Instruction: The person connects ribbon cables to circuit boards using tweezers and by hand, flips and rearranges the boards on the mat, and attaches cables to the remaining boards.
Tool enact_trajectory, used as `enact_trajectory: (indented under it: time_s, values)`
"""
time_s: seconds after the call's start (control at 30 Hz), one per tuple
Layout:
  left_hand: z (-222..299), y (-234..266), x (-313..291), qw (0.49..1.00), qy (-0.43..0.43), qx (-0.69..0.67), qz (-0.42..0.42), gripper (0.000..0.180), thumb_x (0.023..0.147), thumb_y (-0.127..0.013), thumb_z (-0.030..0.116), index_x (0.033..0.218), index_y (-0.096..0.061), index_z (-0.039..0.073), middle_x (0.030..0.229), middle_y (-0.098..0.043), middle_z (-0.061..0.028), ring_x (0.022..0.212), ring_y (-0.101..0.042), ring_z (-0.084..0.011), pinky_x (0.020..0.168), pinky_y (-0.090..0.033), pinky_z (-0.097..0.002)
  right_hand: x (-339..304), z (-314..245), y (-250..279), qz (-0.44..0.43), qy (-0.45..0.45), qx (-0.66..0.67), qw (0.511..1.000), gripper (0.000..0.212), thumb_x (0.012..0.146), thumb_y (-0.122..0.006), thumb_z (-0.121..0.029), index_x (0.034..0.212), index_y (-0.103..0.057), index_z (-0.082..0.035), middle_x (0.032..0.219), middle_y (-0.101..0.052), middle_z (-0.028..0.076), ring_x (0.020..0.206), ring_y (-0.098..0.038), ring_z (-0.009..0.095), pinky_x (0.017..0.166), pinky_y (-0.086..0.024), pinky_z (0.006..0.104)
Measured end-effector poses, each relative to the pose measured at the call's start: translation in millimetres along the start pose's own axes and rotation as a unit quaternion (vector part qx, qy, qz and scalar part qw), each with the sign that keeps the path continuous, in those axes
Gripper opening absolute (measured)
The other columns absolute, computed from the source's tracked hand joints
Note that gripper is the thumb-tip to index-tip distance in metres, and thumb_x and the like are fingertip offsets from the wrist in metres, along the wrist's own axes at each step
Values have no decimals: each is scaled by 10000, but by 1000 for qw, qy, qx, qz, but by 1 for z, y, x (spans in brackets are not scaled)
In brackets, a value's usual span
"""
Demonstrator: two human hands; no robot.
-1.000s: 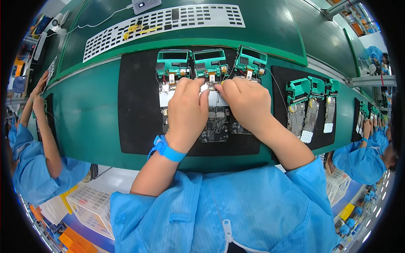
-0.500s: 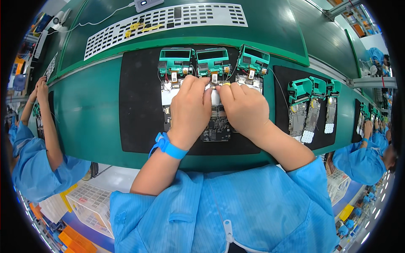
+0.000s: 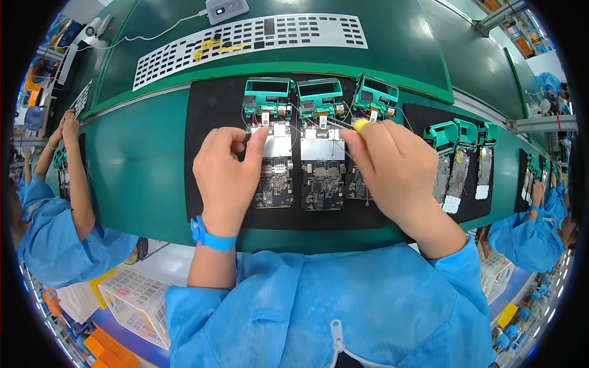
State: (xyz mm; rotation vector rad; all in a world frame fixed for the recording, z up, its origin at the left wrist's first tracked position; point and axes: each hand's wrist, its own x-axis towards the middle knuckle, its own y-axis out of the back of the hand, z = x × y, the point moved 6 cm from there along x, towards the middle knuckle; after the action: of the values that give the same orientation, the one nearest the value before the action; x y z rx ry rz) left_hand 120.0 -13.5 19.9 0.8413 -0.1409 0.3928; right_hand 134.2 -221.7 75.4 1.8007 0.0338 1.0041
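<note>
Three green plastic frames, each joined to a circuit board, stand side by side on a black mat (image 3: 202,159). The middle frame (image 3: 319,89) and its board (image 3: 322,184) show between my hands. My right hand (image 3: 399,162) is closed on what look like thin metal tweezers (image 3: 338,122), pointing at the board's upper part; a yellow piece (image 3: 360,124) shows at its fingertips. My left hand (image 3: 227,165) is beside the left board (image 3: 274,184), thumb and fingers apart, nothing visible in them. My right fingers partly cover the right board (image 3: 357,184).
A white slotted sheet (image 3: 294,37) with yellow scraps lies beyond a raised green edge, near a small white device (image 3: 226,9). A second black mat at right holds more green frames (image 3: 440,136) with boards. Co-workers sit on both sides; a white basket (image 3: 135,300) stands below left.
My hands have drawn apart from the middle board, left hand to the left and right hand to the right. The middle board is now more exposed. The whole view has shifted slightly.
</note>
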Motion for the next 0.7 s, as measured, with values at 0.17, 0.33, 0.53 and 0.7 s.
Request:
enact_trajectory:
  time_s: [0.17, 0.33, 0.53, 0.7]
  values:
    - [-27, -19, 7, 977, 108, -163, -85, 215, 842, -753, 166, 909, -715, -35, 730, -672, -72, 591, -580, -92, 547, -464, -241, 18, -20, -48, -104, -6, 104, 989, 189, 862, -697, -221, 794, -574, -95, 676, -569, 52, 600, -589, 237, 503, -442, 350]
    - [-46, -26, 5, 951, 177, -230, -103, 215, 830, -746, 122, 932, -711, -64, 736, -695, -56, 655, -611, -59, 601, -497, -220, 19, -24, -84, -130, -22, 151, 980, 203, 884, -678, -221, 797, -576, -69, 694, -607, 74, 626, -633, 267, 519, -476, 383]
    - [-51, -28, 6, 940, 198, -257, -107, 193, 822, -742, 98, 919, -709, -66, 761, -709, -71, 656, -616, -60, 610, -504, -216, 14, -28, -100, -140, -18, 169, 976, 191, 888, -678, -213, 806, -588, -65, 687, -622, 78, 622, -638, 264, 518, -474, 379]
    - [-52, -30, 7, 941, 197, -256, -99, 172, 814, -742, 89, 900, -715, -57, 725, -701, -68, 640, -624, -68, 598, -504, -222, 12, -29, -103, -137, -32, 178, 974, 194, 881, -690, -207, 796, -593, -62, 675, -613, 87, 613, -634, 272, 514, -469, 383]
